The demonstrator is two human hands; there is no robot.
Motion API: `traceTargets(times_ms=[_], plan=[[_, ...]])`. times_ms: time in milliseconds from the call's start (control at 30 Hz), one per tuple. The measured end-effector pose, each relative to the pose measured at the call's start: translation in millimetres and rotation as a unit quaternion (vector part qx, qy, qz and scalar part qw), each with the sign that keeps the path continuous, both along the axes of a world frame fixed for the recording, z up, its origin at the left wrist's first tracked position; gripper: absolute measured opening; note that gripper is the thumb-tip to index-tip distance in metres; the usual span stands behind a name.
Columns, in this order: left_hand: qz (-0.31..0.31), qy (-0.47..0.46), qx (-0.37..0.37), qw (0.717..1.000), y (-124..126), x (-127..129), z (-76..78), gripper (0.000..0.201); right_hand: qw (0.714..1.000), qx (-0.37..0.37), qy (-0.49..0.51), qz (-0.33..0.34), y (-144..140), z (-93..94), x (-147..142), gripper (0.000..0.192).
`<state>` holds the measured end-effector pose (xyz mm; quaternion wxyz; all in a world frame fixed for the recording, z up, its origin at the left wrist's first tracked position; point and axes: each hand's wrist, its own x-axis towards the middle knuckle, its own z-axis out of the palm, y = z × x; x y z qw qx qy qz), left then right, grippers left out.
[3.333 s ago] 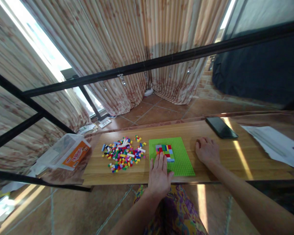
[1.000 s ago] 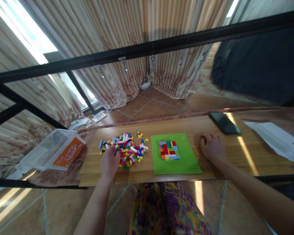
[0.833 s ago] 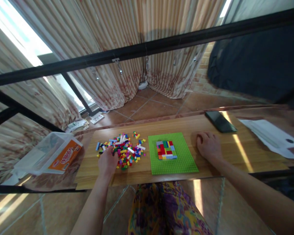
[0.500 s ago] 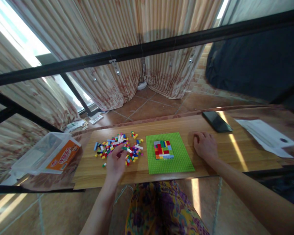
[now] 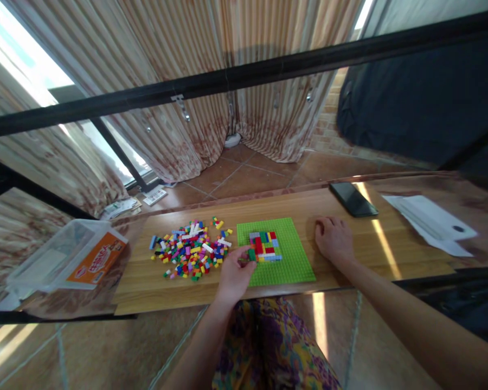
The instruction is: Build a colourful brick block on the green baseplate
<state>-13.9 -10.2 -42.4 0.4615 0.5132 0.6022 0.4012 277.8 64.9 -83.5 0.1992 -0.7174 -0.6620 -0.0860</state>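
Observation:
My left hand (image 5: 236, 271) pinches a green toy brick (image 5: 251, 254) between thumb and fingers, over the left side of the light green baseplate (image 5: 296, 265). Just right of the fingertips, a block of joined bricks (image 5: 266, 247) in red, yellow, blue, green, grey and other colours sits on the baseplate. My right hand (image 5: 334, 238) rests on the table beyond the baseplate's right edge, its fingers curled under; whether anything is beneath them is hidden. Left of my left hand spreads a pile of loose bricks (image 5: 193, 250) in many colours.
The wooden board (image 5: 146, 292) carries everything within reach. A dark phone (image 5: 353, 199) lies behind my right hand, with white paper (image 5: 431, 223) farther right. At the far left stands a clear plastic box (image 5: 71, 252) with an orange label. A black rail (image 5: 228, 78) crosses beyond the table.
My left hand has moved right from the brick pile to the baseplate, carrying the green brick. The right hand stays in place on the table. The whole view has shifted slightly.

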Motion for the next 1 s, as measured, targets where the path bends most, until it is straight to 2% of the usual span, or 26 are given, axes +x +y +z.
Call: traceTargets(times_ms=[133,333,500,633,767,1000], plan=[[-0.037,0.066,0.019,0.997,3,0,-1.6,0.043,1.0,-0.002,0.003,-0.003,0,0.6,-1,0.033],[-0.072,0.171,0.053,0.981,3,-2,4.0,0.037,1.0,-0.002,0.009,-0.001,-1,1.9,-1,0.033],[-0.112,0.339,0.118,0.927,-2,-1,11.0,0.04,1.0,-0.001,0.008,-0.003,-2,3.5,-2,0.033],[-0.154,0.433,0.113,0.881,-3,1,16.0,0.044,1.0,-0.011,0.003,-0.005,-2,4.7,-2,0.034],[-0.191,0.46,0.104,0.861,1,-1,18.3,0.042,1.0,-0.015,-0.004,0.0,-2,4.3,-2,0.034],[-0.191,0.435,0.11,0.873,6,-3,15.8,0.04,1.0,-0.001,0.005,-0.002,-2,3.1,-2,0.032]])
